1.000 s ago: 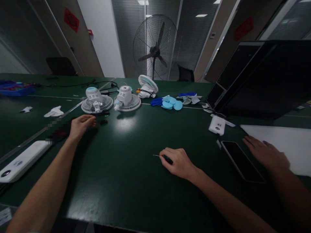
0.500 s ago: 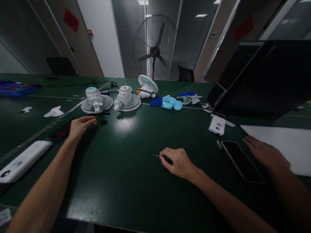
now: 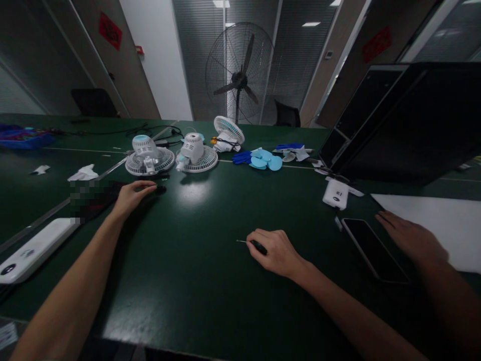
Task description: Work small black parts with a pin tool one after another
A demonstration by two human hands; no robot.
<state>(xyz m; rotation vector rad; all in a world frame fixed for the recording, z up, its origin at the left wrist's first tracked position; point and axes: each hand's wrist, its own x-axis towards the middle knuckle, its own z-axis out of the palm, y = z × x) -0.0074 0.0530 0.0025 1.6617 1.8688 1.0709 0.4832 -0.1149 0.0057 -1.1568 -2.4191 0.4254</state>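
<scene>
My right hand (image 3: 276, 251) rests low over the table and grips a small screwdriver (image 3: 259, 246), its dark handle inside the fingers and its thin metal shaft pointing left. On the left, my left hand (image 3: 133, 198) reaches forward with thumb and fingers pinched together. Its fingertips meet a small black piece (image 3: 161, 189) on the table; what lies between them is too small to make out. Just beyond that hand, a white fan head (image 3: 146, 148) lies face down on its grille. A second white fan head (image 3: 193, 150) lies the same way to its right.
A third small fan (image 3: 227, 135) stands behind, near light-blue fan blades (image 3: 266, 159) and a blue glove (image 3: 241, 157). Another person's hand (image 3: 413, 235) rests at right beside a phone (image 3: 374, 250) and a white sheet (image 3: 466, 220). A white device (image 3: 35, 248) lies at left.
My left hand has moved a little to the right, bringing its pinched fingertips to the small black piece. My right hand and the screwdriver have stayed in place.
</scene>
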